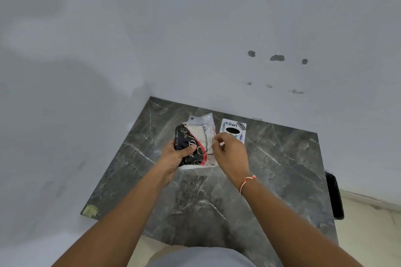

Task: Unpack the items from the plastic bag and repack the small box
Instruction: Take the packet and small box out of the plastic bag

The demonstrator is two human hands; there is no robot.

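A clear plastic bag (202,123) with printed text lies over a small box (191,151) that is black and white with a red stripe and gold script. My left hand (175,156) grips the box's black left side, thumb across its top. My right hand (230,154) pinches the bag's right edge with curled fingers. Both are held just above the dark marble table (271,169). What else the bag holds is hidden.
A white card (234,130) with "Dart" stickers and a black oval lies flat just behind my right hand. White walls close the table at the back and left. A black object (335,195) hangs past the right edge.
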